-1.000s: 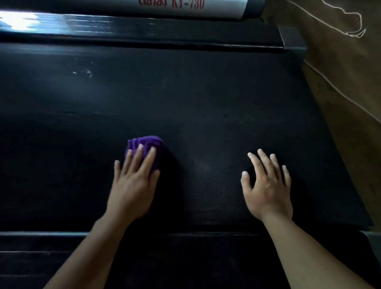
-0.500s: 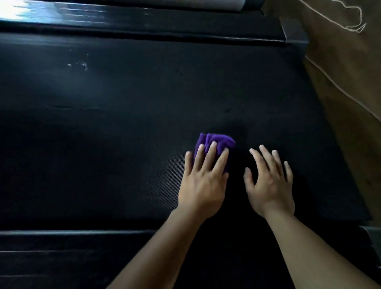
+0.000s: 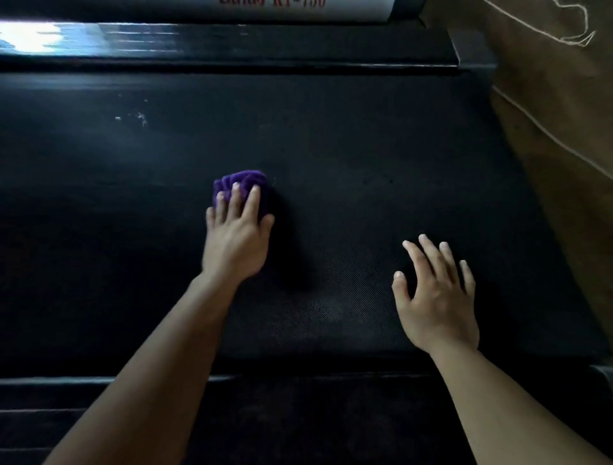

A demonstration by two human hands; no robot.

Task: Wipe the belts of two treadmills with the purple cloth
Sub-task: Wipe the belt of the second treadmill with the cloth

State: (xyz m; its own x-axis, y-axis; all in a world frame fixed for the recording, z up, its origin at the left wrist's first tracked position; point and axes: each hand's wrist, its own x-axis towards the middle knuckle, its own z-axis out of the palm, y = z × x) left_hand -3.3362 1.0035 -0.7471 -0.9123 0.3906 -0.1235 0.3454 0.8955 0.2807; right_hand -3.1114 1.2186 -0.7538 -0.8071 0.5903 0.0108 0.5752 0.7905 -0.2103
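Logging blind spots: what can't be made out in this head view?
Head view:
Purple cloth: mostly covered by the left hand pressing on it.
Red lettering on the pale cover: cut by the top edge, blurred.
Treadmill belt: left part cut by the frame edge; dim light hides fine dust.
Right hand: whether its palm touches the belt is unclear.

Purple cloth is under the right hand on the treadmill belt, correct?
Not quite. The head view shows the purple cloth under the left hand on the treadmill belt. The right hand is spread open and holds nothing.
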